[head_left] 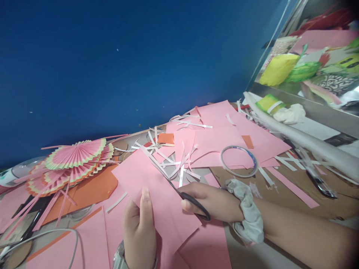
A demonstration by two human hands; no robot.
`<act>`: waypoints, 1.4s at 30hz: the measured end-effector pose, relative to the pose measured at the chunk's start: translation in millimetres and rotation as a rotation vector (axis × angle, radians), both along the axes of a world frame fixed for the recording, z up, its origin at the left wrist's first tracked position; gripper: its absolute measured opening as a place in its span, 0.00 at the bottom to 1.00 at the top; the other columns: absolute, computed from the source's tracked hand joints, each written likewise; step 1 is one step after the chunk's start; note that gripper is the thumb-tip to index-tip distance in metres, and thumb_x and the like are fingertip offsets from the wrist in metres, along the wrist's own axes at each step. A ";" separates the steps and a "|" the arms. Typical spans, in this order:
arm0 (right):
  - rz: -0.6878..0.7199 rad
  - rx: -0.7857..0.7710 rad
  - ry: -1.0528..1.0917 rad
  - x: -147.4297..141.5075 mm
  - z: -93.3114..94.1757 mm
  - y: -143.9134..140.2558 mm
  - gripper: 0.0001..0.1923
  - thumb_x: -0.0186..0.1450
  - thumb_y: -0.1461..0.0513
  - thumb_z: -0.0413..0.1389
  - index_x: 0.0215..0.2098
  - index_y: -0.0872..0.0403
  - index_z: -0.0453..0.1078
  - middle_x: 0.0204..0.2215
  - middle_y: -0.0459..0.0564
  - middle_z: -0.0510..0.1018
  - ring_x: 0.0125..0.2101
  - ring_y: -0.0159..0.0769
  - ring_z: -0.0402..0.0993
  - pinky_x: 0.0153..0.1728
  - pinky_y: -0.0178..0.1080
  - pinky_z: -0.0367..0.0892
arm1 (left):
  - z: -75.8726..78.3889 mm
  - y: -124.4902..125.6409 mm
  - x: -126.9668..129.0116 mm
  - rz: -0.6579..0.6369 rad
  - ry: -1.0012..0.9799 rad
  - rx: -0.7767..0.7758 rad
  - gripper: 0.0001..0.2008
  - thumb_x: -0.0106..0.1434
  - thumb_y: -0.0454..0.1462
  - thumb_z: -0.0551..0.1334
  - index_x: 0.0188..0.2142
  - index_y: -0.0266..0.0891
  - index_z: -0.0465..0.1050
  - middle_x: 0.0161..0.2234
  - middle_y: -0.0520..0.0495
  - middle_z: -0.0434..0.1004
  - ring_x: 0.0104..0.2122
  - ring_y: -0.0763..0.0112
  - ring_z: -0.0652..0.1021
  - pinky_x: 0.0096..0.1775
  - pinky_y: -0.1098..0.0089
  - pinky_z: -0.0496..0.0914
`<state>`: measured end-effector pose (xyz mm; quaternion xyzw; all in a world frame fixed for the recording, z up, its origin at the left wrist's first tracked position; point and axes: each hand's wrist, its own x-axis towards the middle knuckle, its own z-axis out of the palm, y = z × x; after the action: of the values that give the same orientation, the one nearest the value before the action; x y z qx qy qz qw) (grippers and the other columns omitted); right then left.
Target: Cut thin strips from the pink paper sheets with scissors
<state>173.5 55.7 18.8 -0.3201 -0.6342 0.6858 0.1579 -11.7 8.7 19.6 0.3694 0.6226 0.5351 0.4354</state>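
My left hand [139,231] pinches the near edge of a pink paper sheet [153,194], thumb lying on top. My right hand [211,201] grips black-handled scissors [179,188], whose blades run up and left across the sheet along its right edge. A grey scrunchie [248,213] sits on my right wrist and a watch [120,257] on my left. Thin white and pink paper strips [179,164] lie scattered just beyond the sheet.
Folded pink paper fans [71,162] lie at the left on orange paper [86,190]. A tape roll [239,160] rests on more pink sheets [224,138]. A white paper roll [303,140] lies at right. A blue wall [140,56] stands behind. A cable [56,235] curves at the lower left.
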 end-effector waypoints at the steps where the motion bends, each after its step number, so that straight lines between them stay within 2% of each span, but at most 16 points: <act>1: -0.004 0.004 -0.010 -0.1 0.1 -0.2 0.30 0.66 0.37 0.55 0.26 0.52 0.57 0.18 0.37 0.61 0.17 0.26 0.61 0.20 0.31 0.57 | -0.2 0.3 -0.2 0.000 0.007 0.000 0.24 0.60 0.59 0.66 0.25 0.42 0.73 0.22 0.52 0.76 0.26 0.67 0.75 0.29 0.71 0.69; 4: -0.009 0.005 0.002 -0.5 1.1 0.0 0.30 0.66 0.36 0.53 0.26 0.52 0.58 0.18 0.37 0.61 0.17 0.26 0.62 0.20 0.31 0.56 | -1.1 1.8 -0.8 0.001 0.013 0.019 0.24 0.59 0.59 0.67 0.26 0.41 0.75 0.23 0.52 0.77 0.27 0.65 0.77 0.29 0.71 0.70; 7: -0.002 -0.023 0.018 -0.6 2.1 0.5 0.29 0.65 0.38 0.57 0.26 0.52 0.58 0.18 0.37 0.61 0.18 0.26 0.63 0.20 0.31 0.56 | -0.9 2.6 -0.1 0.012 -0.010 0.030 0.23 0.58 0.58 0.68 0.30 0.41 0.78 0.27 0.49 0.81 0.36 0.58 0.81 0.36 0.68 0.74; 10: -0.009 -0.032 0.013 -0.8 2.6 -0.6 0.28 0.65 0.40 0.58 0.26 0.52 0.58 0.18 0.37 0.62 0.18 0.27 0.63 0.20 0.31 0.56 | 1.1 2.1 1.6 0.020 -0.002 0.018 0.21 0.61 0.56 0.67 0.32 0.41 0.79 0.30 0.49 0.83 0.39 0.56 0.82 0.40 0.67 0.75; 12: -0.032 -0.026 -0.014 -1.3 2.9 -2.2 0.27 0.66 0.40 0.56 0.26 0.52 0.58 0.17 0.37 0.62 0.17 0.26 0.61 0.20 0.32 0.55 | 2.5 1.5 2.3 0.023 0.024 0.019 0.21 0.61 0.56 0.67 0.32 0.41 0.79 0.27 0.49 0.82 0.38 0.57 0.82 0.39 0.68 0.75; 17: -0.058 -0.036 -0.049 -2.3 2.9 -3.8 0.28 0.65 0.39 0.57 0.26 0.52 0.58 0.15 0.36 0.63 0.16 0.26 0.60 0.21 0.32 0.56 | 2.9 1.2 1.6 0.011 0.040 0.012 0.22 0.61 0.56 0.66 0.28 0.40 0.78 0.23 0.51 0.79 0.30 0.62 0.80 0.30 0.70 0.72; 23: -0.044 -0.038 -0.014 -1.9 2.5 -2.7 0.27 0.66 0.40 0.57 0.27 0.52 0.59 0.17 0.37 0.64 0.17 0.27 0.61 0.21 0.32 0.56 | 2.0 0.8 1.8 0.019 0.057 0.010 0.22 0.61 0.57 0.65 0.32 0.41 0.80 0.30 0.49 0.83 0.38 0.57 0.82 0.40 0.67 0.75; 31: -0.039 -0.036 -0.028 -1.8 0.2 -3.1 0.28 0.65 0.39 0.57 0.27 0.52 0.59 0.16 0.37 0.64 0.17 0.27 0.61 0.21 0.32 0.56 | -4.3 1.9 -3.5 -0.012 0.036 0.021 0.24 0.60 0.60 0.66 0.33 0.41 0.81 0.28 0.49 0.82 0.37 0.58 0.82 0.36 0.68 0.75; 37: -0.064 -0.013 -0.023 -1.9 0.8 -3.4 0.27 0.67 0.39 0.54 0.27 0.51 0.58 0.17 0.38 0.63 0.18 0.27 0.60 0.21 0.33 0.55 | -1.3 0.7 -0.2 -0.005 0.010 -0.001 0.23 0.60 0.60 0.65 0.34 0.43 0.81 0.33 0.49 0.85 0.42 0.57 0.82 0.43 0.67 0.75; 42: -0.041 -0.032 -0.010 -1.8 -2.0 -2.1 0.27 0.66 0.40 0.57 0.27 0.52 0.59 0.17 0.38 0.64 0.17 0.27 0.61 0.21 0.32 0.57 | -1.5 -0.3 -0.2 -0.001 0.017 -0.008 0.24 0.60 0.60 0.65 0.33 0.42 0.80 0.30 0.50 0.83 0.40 0.58 0.82 0.41 0.68 0.75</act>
<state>171.7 53.6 16.8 -0.3388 -0.6174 0.6909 0.1637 -11.9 8.4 18.1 0.3724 0.6283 0.5293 0.4317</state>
